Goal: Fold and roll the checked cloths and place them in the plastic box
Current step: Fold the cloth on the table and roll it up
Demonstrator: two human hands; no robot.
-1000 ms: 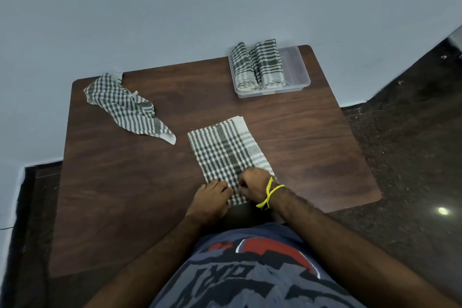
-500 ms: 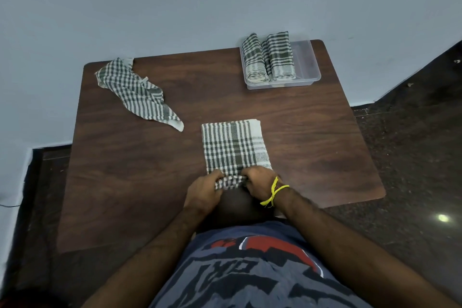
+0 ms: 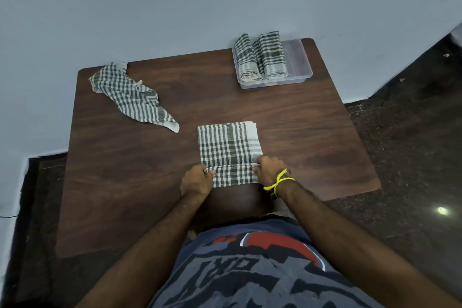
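Four checked cloths in all: two rolled cloths [image 3: 260, 57] side by side in the one plastic box [image 3: 298, 57], far beyond the right hand [image 3: 271, 172]; one crumpled cloth [image 3: 132, 96] lying loose, well beyond and to the left of the left hand [image 3: 196, 181]; and one folded cloth [image 3: 230, 147] between the two hands. One desk [image 3: 300, 127] carries them. One yellow band [image 3: 278, 181] circles the right wrist.
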